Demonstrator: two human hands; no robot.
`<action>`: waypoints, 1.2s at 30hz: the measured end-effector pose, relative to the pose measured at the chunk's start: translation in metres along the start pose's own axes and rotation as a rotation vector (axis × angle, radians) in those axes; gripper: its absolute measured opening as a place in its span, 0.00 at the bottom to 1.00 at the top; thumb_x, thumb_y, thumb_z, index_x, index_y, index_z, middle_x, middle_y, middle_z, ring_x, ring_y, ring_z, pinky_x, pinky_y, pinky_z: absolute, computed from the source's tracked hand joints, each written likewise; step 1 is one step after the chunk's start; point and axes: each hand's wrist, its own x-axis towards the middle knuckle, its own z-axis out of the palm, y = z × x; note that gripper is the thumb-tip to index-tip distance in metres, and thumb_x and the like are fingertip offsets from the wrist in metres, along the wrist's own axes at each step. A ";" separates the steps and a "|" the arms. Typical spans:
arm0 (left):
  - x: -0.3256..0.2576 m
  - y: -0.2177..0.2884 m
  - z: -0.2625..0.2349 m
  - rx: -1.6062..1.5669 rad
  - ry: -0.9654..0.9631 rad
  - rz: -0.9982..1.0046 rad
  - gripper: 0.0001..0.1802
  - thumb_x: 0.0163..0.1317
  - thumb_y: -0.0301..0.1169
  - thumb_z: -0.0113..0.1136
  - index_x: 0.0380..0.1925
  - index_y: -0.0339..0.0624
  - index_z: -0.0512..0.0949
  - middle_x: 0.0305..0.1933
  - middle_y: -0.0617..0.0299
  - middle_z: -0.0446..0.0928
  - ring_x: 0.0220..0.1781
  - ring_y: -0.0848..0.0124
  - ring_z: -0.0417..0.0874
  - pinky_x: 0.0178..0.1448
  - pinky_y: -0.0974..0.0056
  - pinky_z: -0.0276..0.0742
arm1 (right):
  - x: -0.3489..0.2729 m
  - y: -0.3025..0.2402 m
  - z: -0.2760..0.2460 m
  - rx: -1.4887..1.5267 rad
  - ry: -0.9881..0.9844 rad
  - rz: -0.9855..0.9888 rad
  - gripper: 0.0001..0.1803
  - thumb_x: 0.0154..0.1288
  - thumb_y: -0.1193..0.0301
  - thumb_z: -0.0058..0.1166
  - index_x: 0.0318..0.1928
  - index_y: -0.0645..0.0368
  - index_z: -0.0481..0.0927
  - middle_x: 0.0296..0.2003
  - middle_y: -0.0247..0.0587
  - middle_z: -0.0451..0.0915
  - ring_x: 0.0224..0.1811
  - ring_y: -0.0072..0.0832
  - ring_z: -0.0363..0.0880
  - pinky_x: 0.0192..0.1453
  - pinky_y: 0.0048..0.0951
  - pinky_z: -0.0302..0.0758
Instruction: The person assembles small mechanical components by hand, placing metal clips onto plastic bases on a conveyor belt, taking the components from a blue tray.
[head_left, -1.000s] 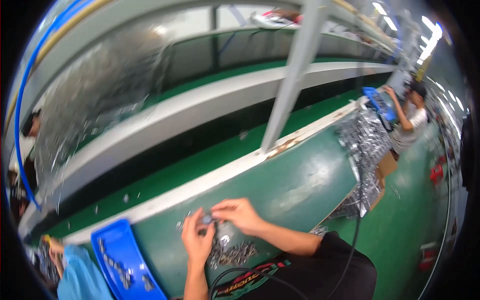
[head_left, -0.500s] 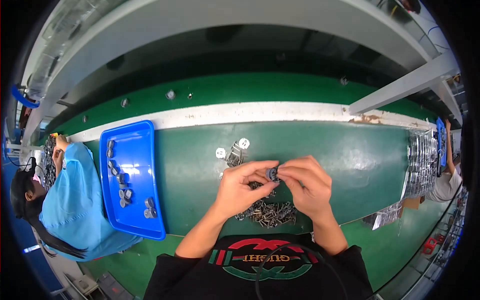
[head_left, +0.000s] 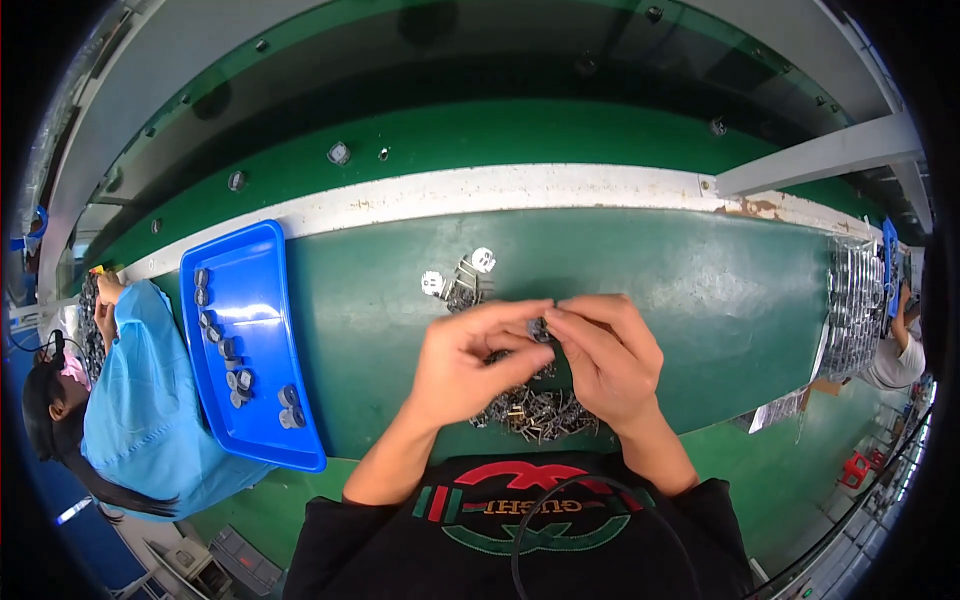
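In front of my chest both hands meet over the green table. My left hand [head_left: 460, 360] pinches a small dark grey round part [head_left: 538, 328] between thumb and fingertips. From the other side my right hand [head_left: 615, 360] grips the same part with its thumb and fingers. Fingers cover most of it, so its details do not show. Just below the hands lies a heap of small metal and dark pieces [head_left: 540, 415]. Beyond my left hand sits a smaller cluster of metal pins [head_left: 463, 290], with white round discs [head_left: 484, 260] beside it.
A blue tray [head_left: 312, 440] with several grey round parts stands to the left. Next to it sits a person in blue [head_left: 150, 390]. Stacked clear plastic trays [head_left: 850, 310] are at the right, near another person [head_left: 893, 362]. A white rail [head_left: 450, 188] and a grey post [head_left: 820, 152] border the far side.
The view has shifted slightly, so the table and tray appear a little higher. Both hands still hold the small part, with the fingers slightly regripped around it.
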 end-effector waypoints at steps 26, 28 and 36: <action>0.177 0.044 -0.156 1.325 0.745 0.489 0.17 0.56 0.36 0.71 0.44 0.41 0.86 0.41 0.53 0.85 0.37 0.60 0.85 0.46 0.61 0.80 | -0.031 0.038 -0.035 -0.041 -0.308 0.154 0.09 0.53 0.80 0.66 0.37 0.58 0.86 0.34 0.34 0.80 0.35 0.35 0.80 0.37 0.33 0.77; 0.157 0.042 -0.146 1.264 0.612 0.326 0.18 0.55 0.35 0.71 0.45 0.40 0.85 0.42 0.53 0.83 0.37 0.61 0.84 0.45 0.61 0.80 | -0.028 0.039 -0.035 -0.110 -0.205 0.121 0.11 0.50 0.83 0.67 0.37 0.60 0.86 0.35 0.36 0.81 0.36 0.35 0.81 0.37 0.32 0.78; 0.120 0.035 -0.101 0.831 0.453 0.351 0.15 0.58 0.26 0.68 0.46 0.37 0.83 0.36 0.57 0.84 0.34 0.72 0.83 0.44 0.66 0.80 | -0.026 0.038 -0.027 0.202 -0.059 0.268 0.09 0.54 0.85 0.66 0.37 0.64 0.85 0.36 0.43 0.83 0.31 0.32 0.82 0.35 0.26 0.79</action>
